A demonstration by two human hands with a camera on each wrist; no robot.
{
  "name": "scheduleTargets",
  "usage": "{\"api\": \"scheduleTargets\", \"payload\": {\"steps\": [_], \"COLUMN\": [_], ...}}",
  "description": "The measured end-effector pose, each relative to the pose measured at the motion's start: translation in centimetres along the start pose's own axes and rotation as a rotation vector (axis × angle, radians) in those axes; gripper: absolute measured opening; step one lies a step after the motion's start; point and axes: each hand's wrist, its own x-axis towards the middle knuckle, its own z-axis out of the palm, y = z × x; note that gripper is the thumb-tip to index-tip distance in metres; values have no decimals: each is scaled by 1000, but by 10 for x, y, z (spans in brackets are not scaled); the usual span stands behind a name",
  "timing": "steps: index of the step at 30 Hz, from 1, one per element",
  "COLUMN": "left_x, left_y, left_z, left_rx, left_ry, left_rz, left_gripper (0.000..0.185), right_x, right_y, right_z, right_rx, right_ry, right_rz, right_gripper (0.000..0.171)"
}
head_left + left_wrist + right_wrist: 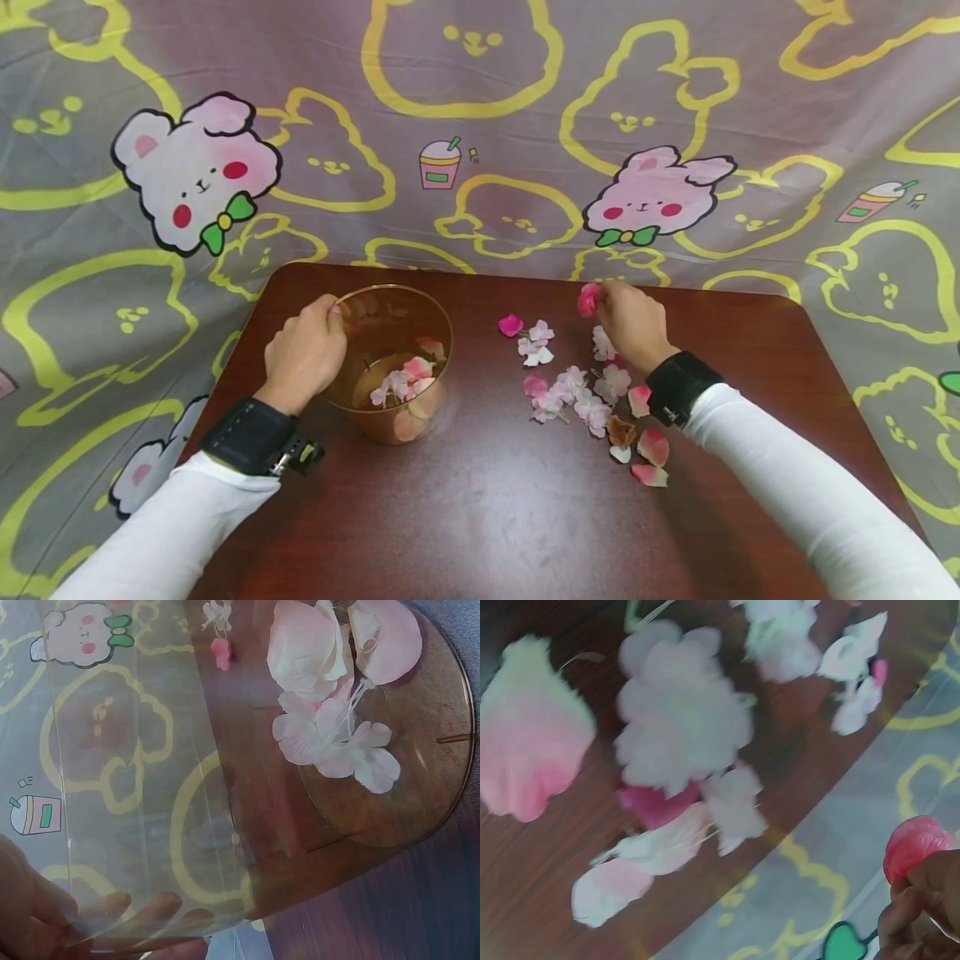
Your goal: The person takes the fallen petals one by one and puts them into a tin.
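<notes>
A transparent amber bucket (pixel 390 425) stands on the table, tilted a little in the head view. My left hand (pixel 306 354) grips its rim on the left, with fingers (pixel 150 915) seen through the clear wall in the left wrist view. Inside lie pale pink blossoms (pixel 337 739) and pink-white petals (pixel 307 649). My right hand (pixel 633 325) pinches a bright pink petal (pixel 915 846) between thumb and fingers, above the table's far side. Below that hand are loose pale blossoms (pixel 570 387) and pink-tipped petals (pixel 652 447).
A magenta petal (pixel 511 325) and small white-pink blossoms (pixel 536 342) lie between the bucket and the right hand. Among the scattered petals sits a brown one (pixel 621 431). A patterned cloth (pixel 510 150) hangs behind and beside the brown table (pixel 480 517).
</notes>
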Motion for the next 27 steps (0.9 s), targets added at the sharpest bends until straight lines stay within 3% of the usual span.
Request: {"api": "scheduleTargets", "payload": {"steps": [8, 20, 27], "left_x": [0, 0, -1], "left_y": [-1, 1, 1], "left_z": [0, 0, -1], "left_rx": [0, -7, -3], "left_ry": [-5, -1, 0], "left_rz": [-7, 1, -6], "left_gripper": [47, 47, 46], "right_x": [-6, -21, -27], "right_y": [-33, -75, -96], "right_z": [-4, -8, -7], "right_rx": [22, 26, 40], "right_ry": [7, 21, 64], "right_rz": [-76, -262, -341], "right_gripper": [15, 9, 7]}}
